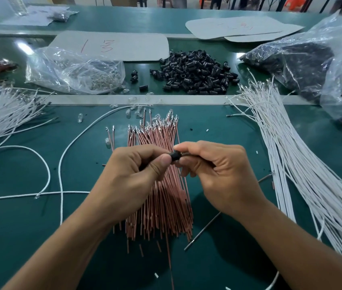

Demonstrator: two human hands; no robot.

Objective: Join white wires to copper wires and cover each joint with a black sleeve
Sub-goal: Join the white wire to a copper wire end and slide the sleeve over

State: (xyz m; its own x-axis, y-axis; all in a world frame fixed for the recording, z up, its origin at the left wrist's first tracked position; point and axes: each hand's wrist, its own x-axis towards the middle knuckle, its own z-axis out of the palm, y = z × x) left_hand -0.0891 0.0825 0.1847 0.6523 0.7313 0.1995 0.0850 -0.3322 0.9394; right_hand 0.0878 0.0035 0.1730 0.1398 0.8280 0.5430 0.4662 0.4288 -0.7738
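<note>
Nearest the camera, two bare forearms reach in over the green table (40, 237), and a single thin copper strand (170, 260) hangs from between the hands to the near edge. Just right of it, a dark thin wire (203, 229) lies slanted on the mat.

Above the middle of the table the left hand (136, 170) and right hand (214, 170) meet fingertip to fingertip. Between them sits one black sleeve (175, 156), held up off the table. The left thumb and curled forefinger pinch its left end, and the right thumb and forefinger pinch its right end, the other fingers curled beneath.

Directly under the hands lies the bundle of copper wires (161, 201), running near to far, its metal-tipped ends fanned on the far side. A loose white wire (61, 164) loops across the mat to the left. A thick sheaf of white wires (304, 174) sweeps along the right, and another heap of white wires (0, 114) lies at the far left.

Beyond a grey strip sits the pile of black sleeves (195, 74), with a clear bag of small glass bulbs (75, 70) to its left, a large plastic bag (312, 59) to its right and a cardboard sheet (111, 46) behind.
</note>
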